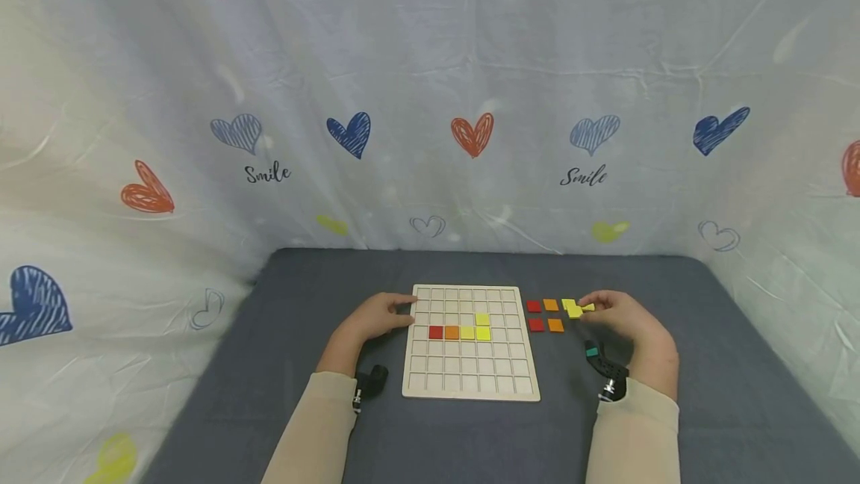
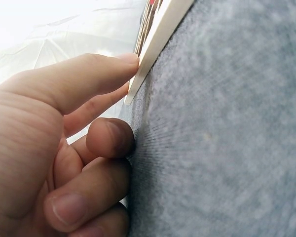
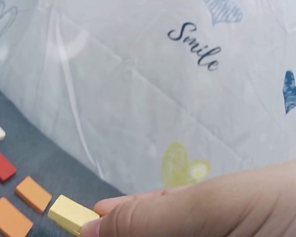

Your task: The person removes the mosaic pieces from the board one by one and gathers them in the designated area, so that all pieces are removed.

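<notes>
A pale wooden grid board (image 1: 470, 387) lies flat on the table, with a red tile (image 1: 436, 332), an orange tile (image 1: 452, 332) and several yellow tiles (image 1: 482, 318) in its squares. At the board's left edge my left hand (image 1: 376, 318) touches the wood with thumb and forefinger; in the left wrist view its other fingers (image 2: 91, 190) bend down onto the cloth. To the right of the board, my right hand (image 1: 625, 316) pinches a yellow tile (image 3: 71, 213) between thumb and forefinger, over other yellow tiles (image 1: 569, 303).
Between the board and my right hand lie loose red tiles (image 1: 535, 326) and orange tiles (image 1: 555, 326). A dark grey cloth (image 1: 470, 439) covers the table. Behind it hangs a white curtain (image 1: 416, 43) printed with hearts. Each wrist wears a small black camera mount (image 1: 608, 368).
</notes>
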Demonstrator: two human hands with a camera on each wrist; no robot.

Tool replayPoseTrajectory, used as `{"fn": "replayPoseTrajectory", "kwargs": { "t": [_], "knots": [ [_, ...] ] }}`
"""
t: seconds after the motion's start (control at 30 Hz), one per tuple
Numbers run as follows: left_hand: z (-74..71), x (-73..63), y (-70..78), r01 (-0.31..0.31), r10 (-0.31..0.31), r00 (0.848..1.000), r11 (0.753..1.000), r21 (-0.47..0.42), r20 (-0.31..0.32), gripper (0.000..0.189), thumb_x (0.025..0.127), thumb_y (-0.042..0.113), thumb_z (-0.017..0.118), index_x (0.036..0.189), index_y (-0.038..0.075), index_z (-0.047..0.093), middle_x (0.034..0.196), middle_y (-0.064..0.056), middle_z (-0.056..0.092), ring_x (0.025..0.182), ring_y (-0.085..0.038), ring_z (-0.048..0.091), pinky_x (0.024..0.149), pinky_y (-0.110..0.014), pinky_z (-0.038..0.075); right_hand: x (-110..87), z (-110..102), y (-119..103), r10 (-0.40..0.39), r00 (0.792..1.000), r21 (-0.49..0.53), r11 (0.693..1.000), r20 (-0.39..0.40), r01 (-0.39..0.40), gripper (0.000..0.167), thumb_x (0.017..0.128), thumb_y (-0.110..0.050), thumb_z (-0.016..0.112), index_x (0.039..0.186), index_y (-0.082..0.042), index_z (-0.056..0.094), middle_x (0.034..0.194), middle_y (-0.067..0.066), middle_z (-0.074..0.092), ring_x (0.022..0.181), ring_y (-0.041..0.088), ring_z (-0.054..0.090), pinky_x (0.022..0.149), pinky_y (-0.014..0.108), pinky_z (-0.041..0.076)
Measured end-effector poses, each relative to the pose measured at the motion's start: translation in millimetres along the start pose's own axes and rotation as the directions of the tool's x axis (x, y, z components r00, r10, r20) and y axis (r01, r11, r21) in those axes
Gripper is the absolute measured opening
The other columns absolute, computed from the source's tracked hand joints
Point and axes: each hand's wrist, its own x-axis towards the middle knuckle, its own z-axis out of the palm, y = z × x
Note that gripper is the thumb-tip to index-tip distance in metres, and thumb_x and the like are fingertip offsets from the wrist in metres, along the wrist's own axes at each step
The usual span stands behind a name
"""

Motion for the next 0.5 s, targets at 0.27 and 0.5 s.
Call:
{"fn": "replayPoseTrajectory", "kwargs": {
  "t": [0.27, 0.5],
  "knots": [
    [0.1, -1.0, 0.5, -0.001, 0.001, 1.000, 1.000, 0.002, 0.003, 0.050, 0.093, 0.027, 0.078, 0.140, 0.020, 0.067, 0.061, -0.001, 0.051, 0.054, -0.016, 0.048, 0.050, -0.031, 0.037, 7.7, 5, 15, 0.060, 0.996, 0.001, 0.998, 0.061, -0.060, 0.035, 0.092, -0.014, 0.074, 0.121, 0.006, 0.066, 0.123, 0.024, 0.063, 0.115, 0.042, 0.053, 0.100, 0.064, 0.036],
    [0.6, -0.6, 0.9, 0.006, -0.006, 1.000, 1.000, 0.006, -0.009, 0.049, 0.092, 0.027, 0.078, 0.140, 0.022, 0.067, 0.059, -0.002, 0.052, 0.052, -0.015, 0.047, 0.049, -0.030, 0.036, 8.3, 8, 15, 0.075, 0.996, -0.007, 0.997, 0.055, -0.075, 0.030, 0.092, -0.012, 0.073, 0.116, 0.004, 0.068, 0.116, 0.020, 0.065, 0.108, 0.037, 0.054, 0.096, 0.060, 0.038]
  ]
}}
